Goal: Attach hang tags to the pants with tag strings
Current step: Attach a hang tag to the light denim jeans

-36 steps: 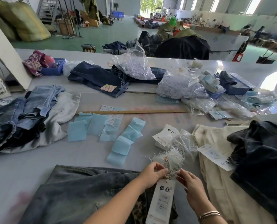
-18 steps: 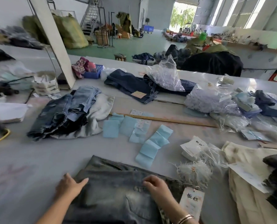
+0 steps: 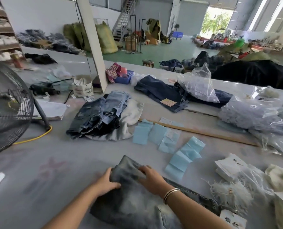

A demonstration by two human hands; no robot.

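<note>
Both hands hold the folded grey jeans (image 3: 134,195) on the desk (image 3: 55,162): the left hand (image 3: 107,183) grips the fold's near-left edge, the right hand (image 3: 151,179) its top. The tagged waist end, hang tag (image 3: 233,219) attached, trails right, nearer the right hand.

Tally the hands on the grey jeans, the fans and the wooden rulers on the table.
Hands on the grey jeans: 2, left hand and right hand
Fan: 1
Wooden ruler: 1
Total: 4
</note>
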